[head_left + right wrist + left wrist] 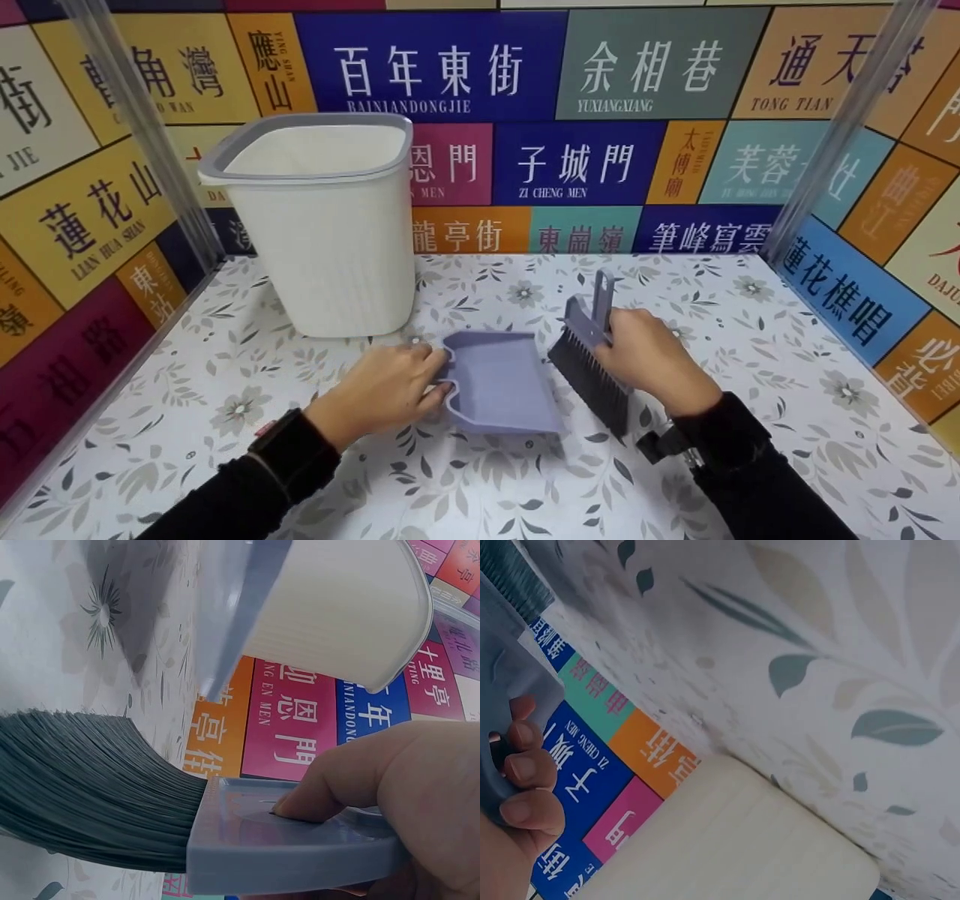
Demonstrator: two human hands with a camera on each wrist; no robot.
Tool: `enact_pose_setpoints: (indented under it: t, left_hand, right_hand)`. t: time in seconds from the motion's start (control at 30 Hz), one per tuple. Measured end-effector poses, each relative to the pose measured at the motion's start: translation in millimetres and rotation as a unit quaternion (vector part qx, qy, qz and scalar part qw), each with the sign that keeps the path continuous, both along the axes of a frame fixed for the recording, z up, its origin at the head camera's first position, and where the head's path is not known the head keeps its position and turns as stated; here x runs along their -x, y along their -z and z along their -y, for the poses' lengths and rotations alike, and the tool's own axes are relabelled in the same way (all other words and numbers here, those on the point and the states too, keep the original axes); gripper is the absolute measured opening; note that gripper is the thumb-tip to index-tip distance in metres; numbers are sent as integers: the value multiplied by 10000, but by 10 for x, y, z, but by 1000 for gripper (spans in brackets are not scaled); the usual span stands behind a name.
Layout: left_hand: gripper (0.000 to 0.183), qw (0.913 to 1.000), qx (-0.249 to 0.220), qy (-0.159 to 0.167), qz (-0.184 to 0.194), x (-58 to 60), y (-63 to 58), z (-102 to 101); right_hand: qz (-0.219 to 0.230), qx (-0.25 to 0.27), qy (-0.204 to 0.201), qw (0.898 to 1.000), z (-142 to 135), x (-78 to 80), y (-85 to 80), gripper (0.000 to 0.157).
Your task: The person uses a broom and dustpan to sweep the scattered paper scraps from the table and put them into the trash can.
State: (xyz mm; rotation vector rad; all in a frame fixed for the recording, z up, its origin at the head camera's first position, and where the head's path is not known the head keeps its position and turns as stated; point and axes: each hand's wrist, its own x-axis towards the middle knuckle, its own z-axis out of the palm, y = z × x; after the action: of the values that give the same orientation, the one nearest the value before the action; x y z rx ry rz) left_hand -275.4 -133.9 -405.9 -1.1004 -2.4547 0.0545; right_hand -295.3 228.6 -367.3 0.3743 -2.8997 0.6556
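Note:
My left hand (390, 390) grips a grey-purple dustpan (499, 386) by its handle side, its wide lip facing right. In the left wrist view the fingers (532, 769) curl round the handle. To the right, my right hand (649, 356) holds a small hand brush (589, 337) with a grey-purple body and dark bristles (589, 382). Its bristles point down toward the table beside the pan's lip. The right wrist view shows the thumb (307, 787) pressed on the brush body (285, 855), with bristles (97, 787) fanning left.
A white bin (330, 240) with a grey rim stands at the back left, behind the dustpan. The table (480, 487) has a floral cover. Panels (450, 67) with printed street names wall it at the back and both sides.

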Motion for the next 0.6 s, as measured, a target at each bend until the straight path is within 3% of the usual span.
enact_pose_setpoints:
  t: [0.33, 0.6]
  left_hand:
    - [32, 9985, 184, -126, 506, -21, 195, -80]
    - [35, 9979, 325, -157, 546, 59, 268, -106]
  right_hand:
    - [-34, 2, 2, 10000, 0, -9, -12, 8]
    - [29, 24, 38, 10000, 10, -17, -10, 11]
